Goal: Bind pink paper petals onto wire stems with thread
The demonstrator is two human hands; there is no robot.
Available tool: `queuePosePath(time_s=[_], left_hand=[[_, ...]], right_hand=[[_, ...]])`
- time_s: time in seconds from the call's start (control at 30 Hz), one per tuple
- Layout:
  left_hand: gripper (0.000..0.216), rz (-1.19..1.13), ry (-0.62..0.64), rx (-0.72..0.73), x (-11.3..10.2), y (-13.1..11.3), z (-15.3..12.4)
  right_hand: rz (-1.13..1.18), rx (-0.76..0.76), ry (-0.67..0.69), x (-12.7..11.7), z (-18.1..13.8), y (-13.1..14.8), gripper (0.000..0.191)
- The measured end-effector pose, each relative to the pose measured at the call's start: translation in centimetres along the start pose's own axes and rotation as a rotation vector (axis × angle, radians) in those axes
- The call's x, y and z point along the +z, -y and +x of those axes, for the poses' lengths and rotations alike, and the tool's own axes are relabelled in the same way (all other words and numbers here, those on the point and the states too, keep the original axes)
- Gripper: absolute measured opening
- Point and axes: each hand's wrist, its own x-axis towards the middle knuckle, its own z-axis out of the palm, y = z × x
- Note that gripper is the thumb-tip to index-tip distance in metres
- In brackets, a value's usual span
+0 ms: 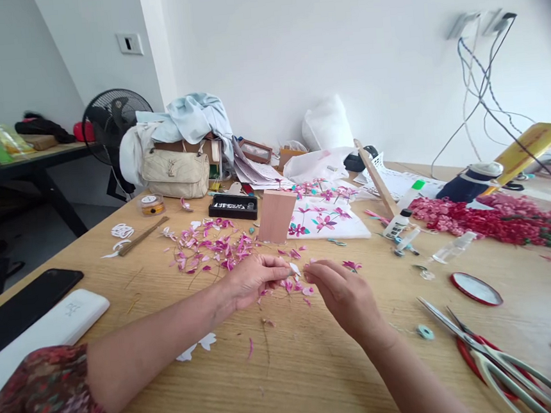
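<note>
My left hand [255, 280] reaches in over the wooden table, thumb and forefinger pinched on a small white petal [294, 269]. Close beside it on the right is my right hand [345, 295], fingers pressed together near the petal; what they hold, if anything, is too small to make out. Under and behind the hands lie loose pink petals on thin stems [221, 246]. Finished-looking pink flowers [325, 221] rest on a white sheet farther back. White petal cut-outs [196, 347] lie below my left forearm.
Two pairs of scissors [486, 355] lie at the right front, near a thread spool [425, 331] and a red-rimmed round lid [476, 288]. A wooden block [276, 216] stands behind the hands. A white power bank [73, 317] and black phone [28, 305] lie left; red flower strands [499, 222] right.
</note>
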Motion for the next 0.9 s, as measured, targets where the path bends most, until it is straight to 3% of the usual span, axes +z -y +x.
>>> queuePosePath(time_s=[0.07, 0.2, 0.23, 0.3, 0.37, 0.47, 0.6, 0.7, 0.9], left_hand=[[0.014, 0.186, -0.056, 0.149, 0.2, -0.1, -0.1], [0.009, 0.582, -0.117, 0.583, 0.1, -0.3, -0.1], [0.01, 0.618, -0.125, 0.622, 0.0, -0.2, 0.0], [0.008, 0.587, -0.164, 0.565, -0.3, -0.1, 0.2], [0.005, 0.43, -0.196, 0.383, -0.5, 0.0, 0.4], [0.014, 0.106, -0.139, 0.12, -0.7, 0.0, 0.6], [0.022, -0.116, -0.025, -0.008, -0.6, -0.3, 0.3], [0.022, -0.132, 0.031, -0.061, -0.5, -0.4, 0.1], [0.024, -0.059, 0.061, -0.1, -0.5, -0.4, 0.0]], right_hand=[[0.105, 0.214, 0.029, 0.0, 0.4, 0.5, 0.018], [0.511, 0.639, 0.11, 0.3, 0.9, 0.4, 0.019], [0.593, 0.701, 0.119, 0.3, 0.9, 0.2, 0.021], [0.613, 0.762, 0.086, 0.1, 0.9, -0.2, 0.021], [0.447, 0.698, -0.027, -0.5, 0.8, -0.4, 0.017], [0.152, 0.355, -0.207, -1.1, 0.5, -0.2, 0.011], [-0.038, -0.093, -0.072, -0.6, 0.1, -0.2, 0.023], [-0.111, -0.162, -0.008, -0.1, -0.2, -0.7, 0.029], [-0.098, -0.109, 0.03, -0.3, -0.2, -0.8, 0.021]])
